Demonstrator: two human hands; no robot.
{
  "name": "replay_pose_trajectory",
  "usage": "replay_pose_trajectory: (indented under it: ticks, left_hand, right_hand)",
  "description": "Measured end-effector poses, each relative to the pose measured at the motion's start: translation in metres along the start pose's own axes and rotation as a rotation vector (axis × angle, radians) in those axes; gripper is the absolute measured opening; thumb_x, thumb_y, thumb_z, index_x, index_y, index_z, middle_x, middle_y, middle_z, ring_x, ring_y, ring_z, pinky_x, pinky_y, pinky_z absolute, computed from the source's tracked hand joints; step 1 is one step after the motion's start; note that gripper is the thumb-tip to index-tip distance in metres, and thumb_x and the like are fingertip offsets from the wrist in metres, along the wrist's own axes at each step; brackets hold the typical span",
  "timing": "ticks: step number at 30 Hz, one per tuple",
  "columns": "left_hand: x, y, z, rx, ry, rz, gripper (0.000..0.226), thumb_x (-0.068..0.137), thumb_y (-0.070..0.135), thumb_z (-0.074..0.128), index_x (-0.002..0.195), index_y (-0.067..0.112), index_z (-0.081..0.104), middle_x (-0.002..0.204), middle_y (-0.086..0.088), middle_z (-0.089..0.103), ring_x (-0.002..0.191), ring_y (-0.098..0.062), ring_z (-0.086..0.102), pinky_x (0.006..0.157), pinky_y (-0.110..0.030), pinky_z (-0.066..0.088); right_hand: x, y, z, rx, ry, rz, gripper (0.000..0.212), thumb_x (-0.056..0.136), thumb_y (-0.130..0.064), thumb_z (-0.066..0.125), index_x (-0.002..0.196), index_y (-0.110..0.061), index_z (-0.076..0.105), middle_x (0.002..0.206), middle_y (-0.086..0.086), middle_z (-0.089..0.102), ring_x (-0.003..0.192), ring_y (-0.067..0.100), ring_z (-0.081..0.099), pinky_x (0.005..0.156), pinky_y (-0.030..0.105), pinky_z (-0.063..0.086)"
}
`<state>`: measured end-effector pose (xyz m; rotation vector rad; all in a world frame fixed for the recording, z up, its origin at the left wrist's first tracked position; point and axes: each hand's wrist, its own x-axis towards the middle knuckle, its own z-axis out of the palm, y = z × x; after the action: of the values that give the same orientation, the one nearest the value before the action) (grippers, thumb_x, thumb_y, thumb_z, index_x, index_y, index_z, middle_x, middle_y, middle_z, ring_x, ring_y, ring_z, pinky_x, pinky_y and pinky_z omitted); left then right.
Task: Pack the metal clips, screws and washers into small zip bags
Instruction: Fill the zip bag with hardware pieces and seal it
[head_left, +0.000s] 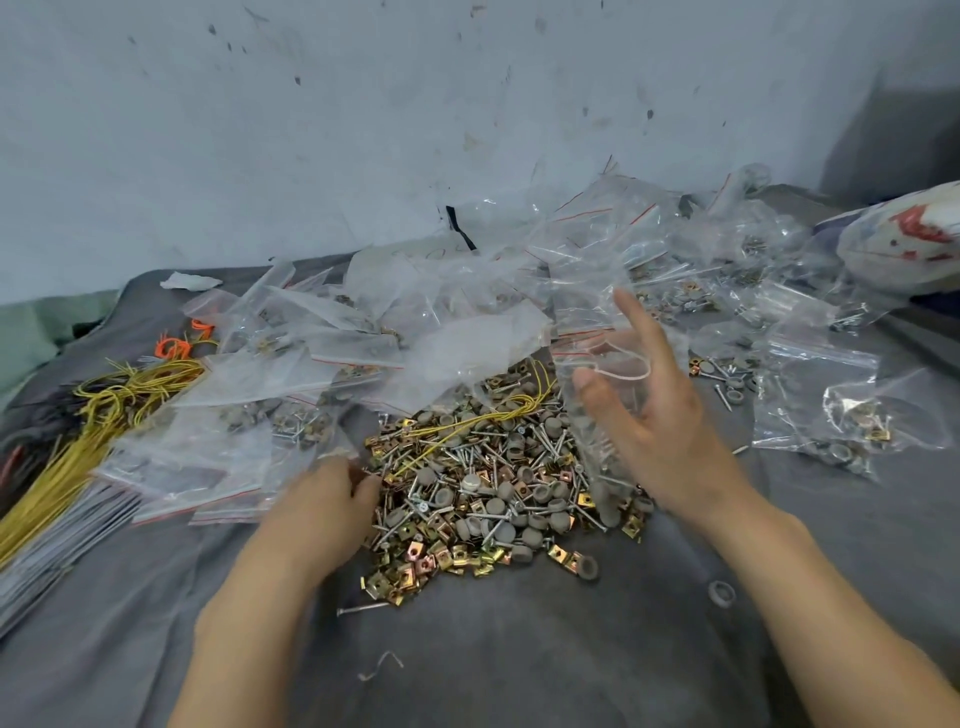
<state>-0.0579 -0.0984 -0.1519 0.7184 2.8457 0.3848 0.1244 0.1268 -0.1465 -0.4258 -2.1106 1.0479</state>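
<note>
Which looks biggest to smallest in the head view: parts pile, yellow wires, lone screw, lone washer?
1. Parts pile
2. Yellow wires, though they run off the edge
3. Lone screw and lone washer: too alike; screw longer, washer fatter.

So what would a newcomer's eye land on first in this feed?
The heap of brass-coloured clips, screws and grey washers in the middle of the grey cloth, with the left hand at its left edge and the right hand raised against a clear bag. Next, the drift of zip bags behind it and the yellow wire bundle far left.
</note>
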Motion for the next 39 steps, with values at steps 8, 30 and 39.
replay_pose_trajectory:
  ticks: [8,30,39]
  left_hand:
    - [-0.009,-0.006,-0.001,-0.121,-0.069,0.093,0.053,0.094,0.035,0.063,0.141,0.022,0.041,0.133,-0.006,0.056,0.118,-0.022,0.055,0.099,-0.032,0.044]
    - [0.01,-0.013,0.012,-0.661,0.065,0.215,0.012,0.097,0.024,0.059,0.1,0.034,0.065,0.078,0.005,0.066,0.061,-0.008,0.057,0.065,-0.032,0.052]
    - [0.015,-0.009,0.008,-0.663,0.131,0.139,0.011,0.099,0.024,0.055,0.104,0.027,0.065,0.085,0.001,0.068,0.071,-0.011,0.062,0.07,-0.032,0.049]
  right_hand:
    - [0.014,0.003,0.007,0.016,0.011,0.016,0.074,0.083,-0.086,0.046,0.147,-0.066,0.014,0.151,-0.023,0.041,0.139,0.007,0.044,0.11,0.053,0.044]
    - [0.02,-0.011,0.023,0.121,0.018,0.003,0.076,0.084,-0.082,0.048,0.15,-0.06,0.016,0.119,-0.059,0.041,0.097,-0.013,0.063,0.081,0.027,0.048]
    - [0.018,-0.009,0.015,0.124,0.07,-0.026,0.073,0.086,-0.081,0.048,0.149,-0.058,0.018,0.124,-0.045,0.049,0.105,-0.018,0.059,0.08,0.02,0.046]
